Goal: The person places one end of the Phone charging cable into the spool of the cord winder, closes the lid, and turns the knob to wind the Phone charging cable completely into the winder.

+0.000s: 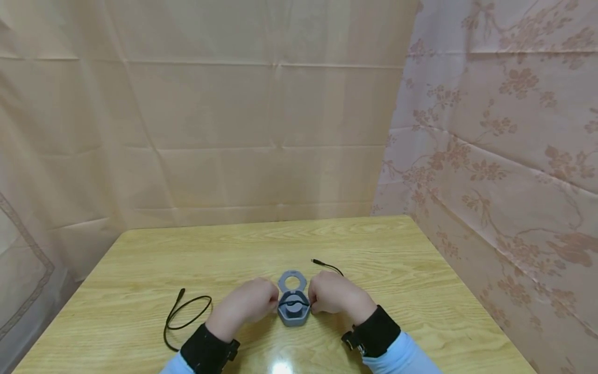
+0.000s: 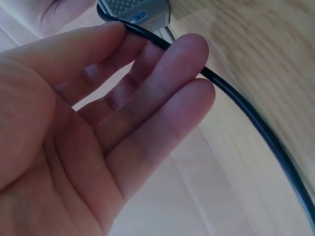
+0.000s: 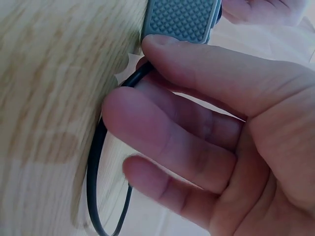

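A grey hexagonal case [image 1: 294, 321] with a textured side sits on the table between my hands. Its lid [image 1: 282, 283], which has a round hole, is folded back away from me. A black cable [image 2: 256, 118] crosses the case over its round centre. On the left side, my left hand [image 1: 252, 301] pinches the cable between thumb and fingers, close to the case. My right hand [image 1: 337, 297] pinches the cable [image 3: 93, 162] at the opposite side, with the thumb tip against or very near the case's textured wall [image 3: 181, 20].
The cable's left length [image 1: 167, 328] lies looped on the wooden table [image 1: 224, 249]. Beyond my right hand lies a cable plug [image 1: 318, 262]. A beige curtain [image 1: 210, 130] hangs behind the table, and a flowered cloth [image 1: 504, 156] hangs at the right.
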Demonstrator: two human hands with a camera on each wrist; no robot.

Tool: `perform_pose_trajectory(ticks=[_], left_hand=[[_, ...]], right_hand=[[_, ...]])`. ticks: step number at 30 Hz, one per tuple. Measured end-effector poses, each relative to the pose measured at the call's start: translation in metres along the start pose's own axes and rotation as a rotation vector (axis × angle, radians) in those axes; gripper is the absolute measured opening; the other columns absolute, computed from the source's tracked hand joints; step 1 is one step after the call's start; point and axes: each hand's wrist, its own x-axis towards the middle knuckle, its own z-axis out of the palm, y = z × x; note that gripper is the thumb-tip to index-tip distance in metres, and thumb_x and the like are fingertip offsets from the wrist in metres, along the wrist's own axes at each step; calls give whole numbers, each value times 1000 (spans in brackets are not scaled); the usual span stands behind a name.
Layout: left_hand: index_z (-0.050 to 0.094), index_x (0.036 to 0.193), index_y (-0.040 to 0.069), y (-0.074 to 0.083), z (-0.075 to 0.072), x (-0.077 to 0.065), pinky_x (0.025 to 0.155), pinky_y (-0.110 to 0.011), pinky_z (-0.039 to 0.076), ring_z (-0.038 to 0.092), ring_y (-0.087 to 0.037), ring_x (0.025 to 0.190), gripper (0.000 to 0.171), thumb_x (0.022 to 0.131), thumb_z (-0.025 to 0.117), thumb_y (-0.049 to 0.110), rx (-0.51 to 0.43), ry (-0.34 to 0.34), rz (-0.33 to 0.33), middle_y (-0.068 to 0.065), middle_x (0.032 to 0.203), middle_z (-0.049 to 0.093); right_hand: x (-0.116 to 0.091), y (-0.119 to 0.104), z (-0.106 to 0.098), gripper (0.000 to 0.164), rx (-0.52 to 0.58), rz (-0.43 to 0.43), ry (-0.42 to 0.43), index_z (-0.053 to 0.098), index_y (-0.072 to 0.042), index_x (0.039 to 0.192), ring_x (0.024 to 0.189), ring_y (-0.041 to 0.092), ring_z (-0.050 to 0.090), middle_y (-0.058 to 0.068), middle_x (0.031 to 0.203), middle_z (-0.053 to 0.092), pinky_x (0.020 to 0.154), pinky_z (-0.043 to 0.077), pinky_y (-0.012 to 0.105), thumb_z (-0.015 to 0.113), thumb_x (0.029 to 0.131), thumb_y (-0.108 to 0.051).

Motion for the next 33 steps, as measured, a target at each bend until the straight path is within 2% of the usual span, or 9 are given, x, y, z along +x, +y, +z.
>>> perform_pose_trajectory(ticks=[8, 13, 18, 22, 28, 33], left_hand=[[59, 64, 15, -2, 4, 1, 52, -26, 36, 39, -7, 54, 32, 93, 69, 5, -27, 16, 19, 10, 60, 43], [61, 64, 15, -4, 6, 3, 51, -25, 36, 40, -6, 52, 32, 93, 69, 6, -39, 23, 11, 10, 58, 42], [63, 65, 14, -4, 6, 2, 50, -24, 35, 40, -7, 50, 30, 94, 70, 7, -74, 7, -24, 9, 57, 43], [63, 64, 13, -2, 4, 0, 49, -24, 33, 39, -7, 49, 31, 94, 70, 8, -105, 1, -48, 9, 56, 42], [54, 56, 16, 0, 2, 0, 47, -24, 28, 38, -7, 46, 43, 97, 67, 15, -135, 3, -72, 10, 53, 41], [52, 57, 17, 2, 1, -1, 48, -25, 29, 39, -9, 47, 44, 98, 67, 20, -167, -11, -110, 9, 54, 42]], right_hand=[[1, 0, 1, 26, 36, 27, -19, 68, -22, 63, 43, 1, 48, -18, 50, 49, 54, 42, 21, 82, 82, -9], [2, 1, 1, 30, 27, 30, -24, 65, -22, 60, 47, 2, 44, -18, 50, 45, 52, 37, 21, 82, 81, -9], [1, 1, 1, 33, 25, 4, -7, 62, -22, 58, 53, 3, 40, -18, 53, 42, 54, 35, 22, 82, 80, -9], [1, 3, 1, 30, 60, 5, -18, 65, -21, 60, 54, 3, 43, -17, 55, 46, 55, 38, 23, 82, 82, -9], [2, 4, -1, 15, 140, 26, -67, 72, -18, 72, 60, 4, 48, -13, 64, 55, 58, 42, 23, 79, 84, -12], [-2, 2, -5, 15, 248, 53, -118, 72, -15, 76, 54, 4, 54, -10, 61, 58, 52, 43, 22, 70, 90, -8]])
